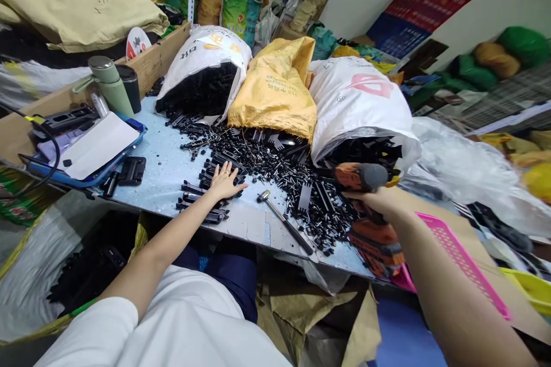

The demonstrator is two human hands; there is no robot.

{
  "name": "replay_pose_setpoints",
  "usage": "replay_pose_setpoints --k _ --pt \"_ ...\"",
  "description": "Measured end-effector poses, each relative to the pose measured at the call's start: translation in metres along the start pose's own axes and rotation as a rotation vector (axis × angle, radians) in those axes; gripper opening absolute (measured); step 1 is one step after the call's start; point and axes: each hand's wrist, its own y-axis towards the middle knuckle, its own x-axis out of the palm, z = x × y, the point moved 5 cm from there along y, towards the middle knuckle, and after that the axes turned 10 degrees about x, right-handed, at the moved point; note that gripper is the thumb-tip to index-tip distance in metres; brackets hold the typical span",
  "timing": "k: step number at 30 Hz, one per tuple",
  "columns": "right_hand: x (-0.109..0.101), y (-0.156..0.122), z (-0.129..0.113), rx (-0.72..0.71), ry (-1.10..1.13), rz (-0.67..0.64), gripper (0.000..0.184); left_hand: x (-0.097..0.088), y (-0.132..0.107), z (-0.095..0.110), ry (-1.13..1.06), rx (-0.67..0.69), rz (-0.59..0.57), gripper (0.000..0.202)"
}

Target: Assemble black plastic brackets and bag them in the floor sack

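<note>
My left hand [225, 182] lies with its fingers spread over a row of black plastic parts [193, 199] on the light blue table [161, 192]. My right hand [379, 203] is wrapped round the handle of an orange and black cordless drill [359, 176], whose battery end is low, over the table's front edge. Between the hands lies a small hammer [286, 222] with a black grip. Beside it spreads a heap of small black pieces and screws [275, 163]. A flat forked black part [305, 198] rests on that heap.
A white sack [210, 46], a yellow sack [275, 83] and another white sack [361, 100] spill black parts along the back. At the left are a blue tray [140, 132] and a green thermos [114, 86]. A pink basket [465, 264] is at the right.
</note>
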Motion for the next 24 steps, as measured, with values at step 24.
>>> replay_pose_setpoints --k 24 --pt "0.165 0.003 -0.360 -0.401 -0.771 -0.425 0.022 0.020 0.010 -0.016 -0.051 0.179 -0.072 0.095"
